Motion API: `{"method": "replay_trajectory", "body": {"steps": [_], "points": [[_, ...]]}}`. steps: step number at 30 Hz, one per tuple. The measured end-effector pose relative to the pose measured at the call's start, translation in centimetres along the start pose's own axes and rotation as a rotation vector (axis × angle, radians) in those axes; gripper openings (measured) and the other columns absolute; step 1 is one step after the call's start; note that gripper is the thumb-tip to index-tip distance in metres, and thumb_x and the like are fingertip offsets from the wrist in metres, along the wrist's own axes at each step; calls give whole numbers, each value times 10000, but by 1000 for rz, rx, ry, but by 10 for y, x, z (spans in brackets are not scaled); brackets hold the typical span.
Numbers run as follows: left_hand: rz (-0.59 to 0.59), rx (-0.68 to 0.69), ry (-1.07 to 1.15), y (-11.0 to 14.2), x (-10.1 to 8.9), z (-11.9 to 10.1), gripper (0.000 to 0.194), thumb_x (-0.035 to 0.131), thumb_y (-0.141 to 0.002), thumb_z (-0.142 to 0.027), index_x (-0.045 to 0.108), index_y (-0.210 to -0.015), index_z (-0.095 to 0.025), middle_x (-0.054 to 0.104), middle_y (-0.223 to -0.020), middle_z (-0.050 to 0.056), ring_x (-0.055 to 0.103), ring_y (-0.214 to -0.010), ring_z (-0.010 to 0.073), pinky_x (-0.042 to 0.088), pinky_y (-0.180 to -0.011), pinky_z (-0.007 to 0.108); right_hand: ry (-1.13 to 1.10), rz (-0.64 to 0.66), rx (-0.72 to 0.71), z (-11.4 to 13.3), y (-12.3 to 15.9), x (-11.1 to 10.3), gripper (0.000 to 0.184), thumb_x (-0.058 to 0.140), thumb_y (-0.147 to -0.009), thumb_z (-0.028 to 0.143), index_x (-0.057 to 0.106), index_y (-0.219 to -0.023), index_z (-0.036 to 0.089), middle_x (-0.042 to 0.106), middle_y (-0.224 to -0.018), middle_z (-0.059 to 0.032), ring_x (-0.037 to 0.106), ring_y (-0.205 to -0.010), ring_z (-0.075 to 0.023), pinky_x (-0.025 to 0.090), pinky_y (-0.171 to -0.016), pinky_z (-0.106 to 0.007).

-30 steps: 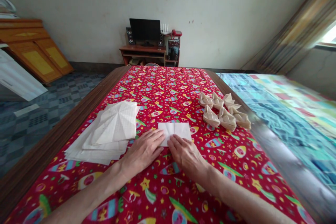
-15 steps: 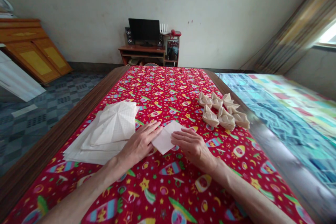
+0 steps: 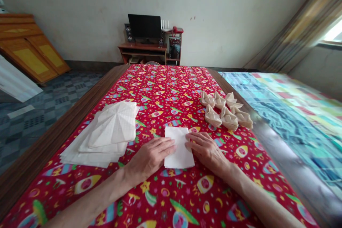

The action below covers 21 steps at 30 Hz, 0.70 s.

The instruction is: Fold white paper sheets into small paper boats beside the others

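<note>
White paper [image 3: 179, 157], left edge part-hidden (left hand [image 3: 152, 154]).

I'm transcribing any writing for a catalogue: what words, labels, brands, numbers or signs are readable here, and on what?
Readable text: none.
Small folded paper: no writing visible.
Stacked sheets: creases, no legible marks.
Folded paper shapes: no legible marks.
Red tablecloth: printed rockets and stars, no readable words.
Monitor, red telephone: any brand or numbers are too small to read.
</note>
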<state>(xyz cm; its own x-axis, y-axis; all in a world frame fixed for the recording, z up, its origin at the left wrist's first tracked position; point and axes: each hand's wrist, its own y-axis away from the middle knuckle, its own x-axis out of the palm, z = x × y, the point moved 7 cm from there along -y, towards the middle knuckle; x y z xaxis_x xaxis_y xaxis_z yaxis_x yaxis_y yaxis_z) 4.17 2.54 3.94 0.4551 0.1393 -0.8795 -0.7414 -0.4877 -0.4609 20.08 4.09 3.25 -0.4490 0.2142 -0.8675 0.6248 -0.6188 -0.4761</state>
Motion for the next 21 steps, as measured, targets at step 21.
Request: {"method": "replay_trajectory", "body": {"steps": [21], "points": [[-164, -297, 350, 6, 8, 37, 113, 597, -850, -154, 678, -919, -193, 686, -866, 22, 614, -817, 147, 501, -746, 264, -430, 6, 396, -17, 8, 8, 149, 530, -882, 219, 668, -832, 197, 647, -805, -24, 590, -701, -126, 445, -620, -217]]}}
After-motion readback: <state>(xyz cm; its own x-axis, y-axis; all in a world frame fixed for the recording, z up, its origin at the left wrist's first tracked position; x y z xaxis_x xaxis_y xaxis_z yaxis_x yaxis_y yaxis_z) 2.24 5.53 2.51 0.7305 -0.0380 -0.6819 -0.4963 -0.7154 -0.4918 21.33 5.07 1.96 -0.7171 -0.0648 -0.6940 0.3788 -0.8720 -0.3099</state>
